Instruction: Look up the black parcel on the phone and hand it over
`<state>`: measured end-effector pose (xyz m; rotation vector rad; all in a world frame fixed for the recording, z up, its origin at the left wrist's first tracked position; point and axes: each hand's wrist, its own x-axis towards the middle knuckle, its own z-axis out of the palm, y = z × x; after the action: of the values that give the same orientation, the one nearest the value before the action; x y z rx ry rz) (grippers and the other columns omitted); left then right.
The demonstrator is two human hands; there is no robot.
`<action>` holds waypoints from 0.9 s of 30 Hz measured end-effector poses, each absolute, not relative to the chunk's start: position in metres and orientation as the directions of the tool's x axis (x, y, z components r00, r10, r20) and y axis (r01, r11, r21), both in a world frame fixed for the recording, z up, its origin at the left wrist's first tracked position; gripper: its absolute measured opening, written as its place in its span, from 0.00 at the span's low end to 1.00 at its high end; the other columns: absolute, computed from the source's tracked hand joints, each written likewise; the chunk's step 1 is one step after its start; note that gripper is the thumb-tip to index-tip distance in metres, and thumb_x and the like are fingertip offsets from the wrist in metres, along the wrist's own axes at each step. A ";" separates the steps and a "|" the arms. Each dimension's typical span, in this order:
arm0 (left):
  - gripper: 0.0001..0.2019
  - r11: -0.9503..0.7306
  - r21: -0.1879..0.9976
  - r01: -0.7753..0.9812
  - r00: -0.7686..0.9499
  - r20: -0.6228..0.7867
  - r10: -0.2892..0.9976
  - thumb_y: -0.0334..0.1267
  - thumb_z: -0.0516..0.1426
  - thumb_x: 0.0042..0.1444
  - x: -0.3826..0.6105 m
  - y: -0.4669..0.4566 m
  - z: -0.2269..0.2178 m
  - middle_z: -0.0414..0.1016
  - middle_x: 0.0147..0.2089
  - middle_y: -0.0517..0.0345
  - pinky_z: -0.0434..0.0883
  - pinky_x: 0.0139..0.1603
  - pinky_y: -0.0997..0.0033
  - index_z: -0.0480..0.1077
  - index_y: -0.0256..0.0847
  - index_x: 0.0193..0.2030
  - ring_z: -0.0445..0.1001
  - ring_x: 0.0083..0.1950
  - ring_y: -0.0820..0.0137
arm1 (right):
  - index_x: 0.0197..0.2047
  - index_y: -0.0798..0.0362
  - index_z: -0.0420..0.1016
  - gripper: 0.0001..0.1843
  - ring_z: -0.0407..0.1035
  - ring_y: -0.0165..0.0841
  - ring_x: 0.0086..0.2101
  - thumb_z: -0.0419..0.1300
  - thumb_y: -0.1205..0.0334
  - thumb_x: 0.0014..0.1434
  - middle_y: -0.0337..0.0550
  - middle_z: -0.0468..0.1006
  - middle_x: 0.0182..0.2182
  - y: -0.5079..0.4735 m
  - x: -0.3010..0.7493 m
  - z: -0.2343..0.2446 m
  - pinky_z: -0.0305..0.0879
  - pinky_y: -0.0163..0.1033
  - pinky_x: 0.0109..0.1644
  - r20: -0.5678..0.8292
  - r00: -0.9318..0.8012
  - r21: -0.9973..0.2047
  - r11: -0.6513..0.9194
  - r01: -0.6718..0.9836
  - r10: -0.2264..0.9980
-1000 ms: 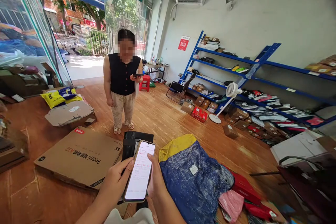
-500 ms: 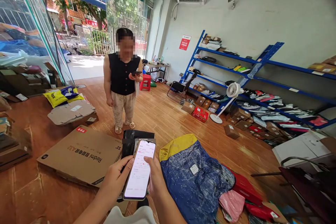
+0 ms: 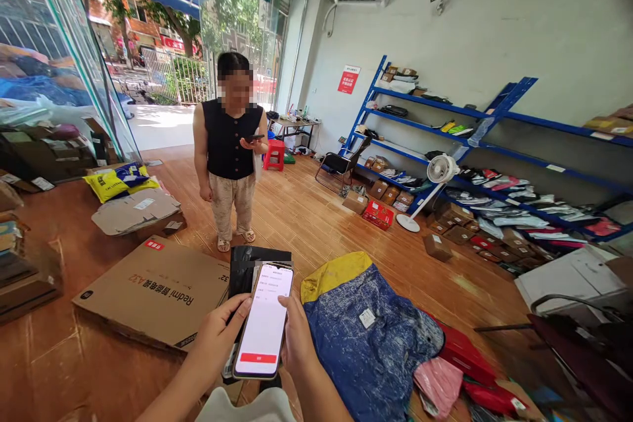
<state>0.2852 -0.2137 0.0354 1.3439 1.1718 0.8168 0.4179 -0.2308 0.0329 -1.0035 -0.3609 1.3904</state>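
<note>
Head view: we held phone (image 3: 264, 323) between both hands, low centre above black bags (image 3: 257, 262). Left hand (image 3: 217, 337) closed on its left edge, right hand (image 3: 297, 343) on its right edge, thumb maybe touching screen. Person (image 3: 228, 145) stood ahead.

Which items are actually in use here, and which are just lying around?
In use: phone, held by left hand and right hand.
Lying about: flat Redmi carton, black bags, blue-yellow sack, white fan, blue shelves.
</note>
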 end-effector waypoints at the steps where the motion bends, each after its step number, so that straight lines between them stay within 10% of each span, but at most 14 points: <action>1: 0.28 0.116 0.977 0.180 0.268 -0.162 0.950 0.60 0.51 0.55 0.285 -0.214 0.035 0.80 0.47 0.52 0.71 0.45 0.66 0.74 0.39 0.50 0.75 0.46 0.59 | 0.37 0.51 0.71 0.16 0.76 0.39 0.36 0.62 0.57 0.42 0.40 0.82 0.33 -0.231 0.418 0.034 0.70 0.39 0.39 -0.329 0.207 -0.766 -0.133 -0.629 0.921; 13: 0.31 0.218 0.974 0.058 0.170 -0.225 0.959 0.64 0.54 0.50 0.285 -0.203 0.024 0.80 0.36 0.54 0.70 0.33 0.71 0.73 0.36 0.45 0.74 0.34 0.64 | 0.38 0.53 0.74 0.17 0.75 0.38 0.38 0.64 0.56 0.43 0.42 0.82 0.35 -0.231 0.419 0.024 0.69 0.39 0.41 -0.301 0.005 -0.650 -0.201 -0.733 0.954; 19: 0.26 0.234 0.972 -0.003 0.214 -0.228 0.950 0.60 0.54 0.53 0.281 -0.204 0.033 0.79 0.48 0.52 0.69 0.53 0.66 0.75 0.39 0.46 0.72 0.53 0.59 | 0.40 0.51 0.73 0.18 0.75 0.37 0.34 0.65 0.55 0.45 0.41 0.83 0.35 -0.228 0.415 0.022 0.69 0.39 0.38 -0.325 0.085 -0.669 -0.166 -0.725 0.942; 27: 0.34 0.481 0.862 -0.159 0.441 -0.374 0.816 0.35 0.55 0.42 0.273 -0.213 0.035 0.77 0.52 0.56 0.70 0.48 0.67 0.61 0.42 0.61 0.71 0.55 0.61 | 0.36 0.52 0.74 0.16 0.74 0.35 0.34 0.65 0.52 0.45 0.40 0.81 0.32 -0.226 0.414 0.011 0.68 0.37 0.37 -0.358 0.159 -0.669 -0.134 -0.731 0.920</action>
<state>0.2726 -0.2129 0.0354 0.8588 0.9120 0.7075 0.4144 -0.2263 0.0110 -0.9110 -0.2689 1.4504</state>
